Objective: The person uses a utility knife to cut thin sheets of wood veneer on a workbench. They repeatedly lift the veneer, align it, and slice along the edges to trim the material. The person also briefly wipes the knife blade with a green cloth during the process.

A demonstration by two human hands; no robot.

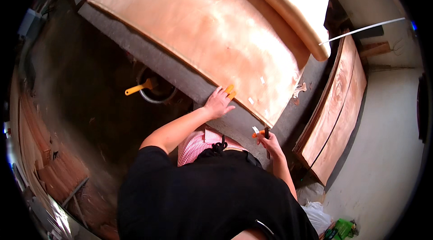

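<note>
A stack of pale wood veneer sheets lies on a grey bench. My left hand rests on the near edge of the stack, fingers stretched out, with orange covers on two fingertips. Close to the stack's near right corner, my right hand is closed around a slim dark tool, whose exact kind I cannot make out. Something orange and a small white piece show at its fingertips. Small white bits dot the veneer near that corner.
A rolled-back veneer sheet covers the stack's far right side. Left of the bench, a yellow-handled brush leans in a round bucket. More veneer sheets stand at the right by the wall. White plastic bags lie lower right.
</note>
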